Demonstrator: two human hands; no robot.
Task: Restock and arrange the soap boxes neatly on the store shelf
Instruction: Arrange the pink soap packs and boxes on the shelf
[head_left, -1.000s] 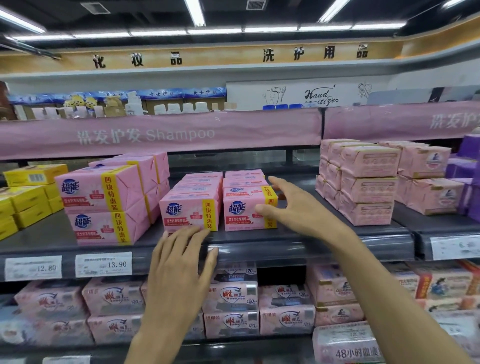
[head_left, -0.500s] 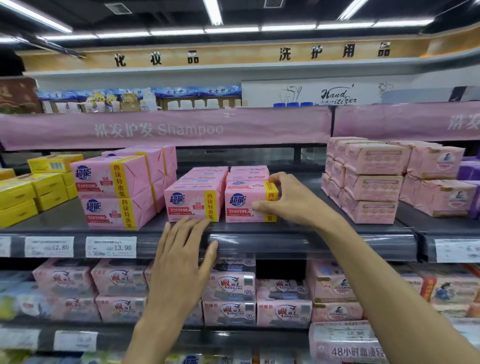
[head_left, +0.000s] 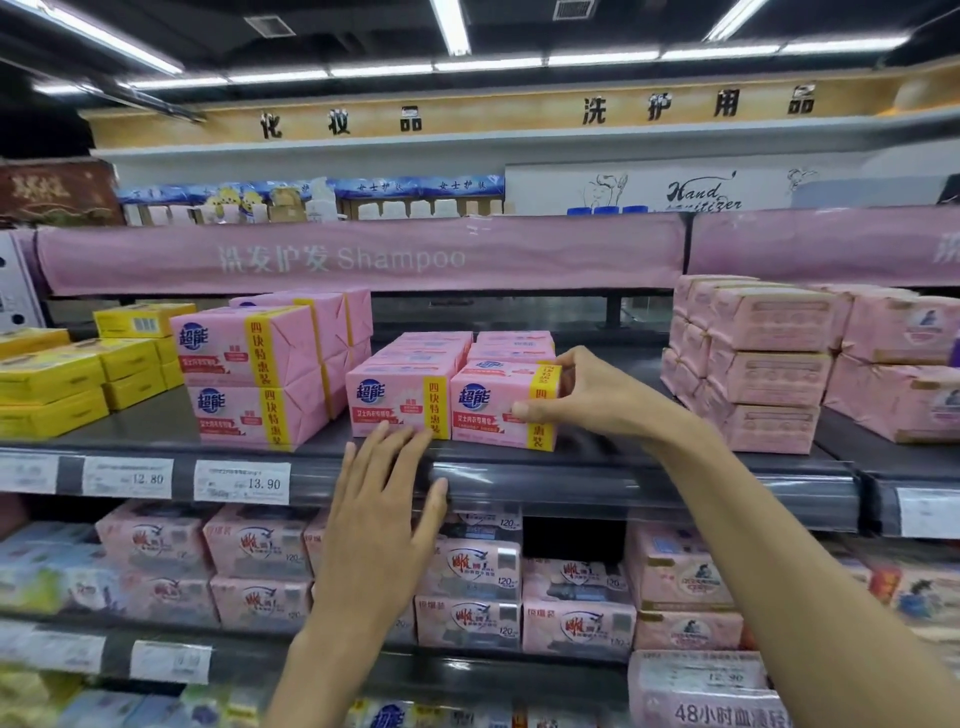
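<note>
Yellow soap boxes (head_left: 52, 384) fill the far left of a dark store shelf (head_left: 649, 493), beside a two-high stack of pink soap packs (head_left: 249, 374) above a price tag (head_left: 241, 480) reading 13.90. At centre, two rows of pink boxes run back from the shelf's front edge. A person's left hand (head_left: 384, 499), fingers straight and slightly spread, lies over the shelf lip, fingertips touching the lower front of the left front box (head_left: 389, 400). The right hand (head_left: 587, 395) grips the right front box (head_left: 488, 410) at its right end, thumb on the face, fingers curled over the top. Paler wrapped packs (head_left: 763, 364) stand stacked further right.
</note>
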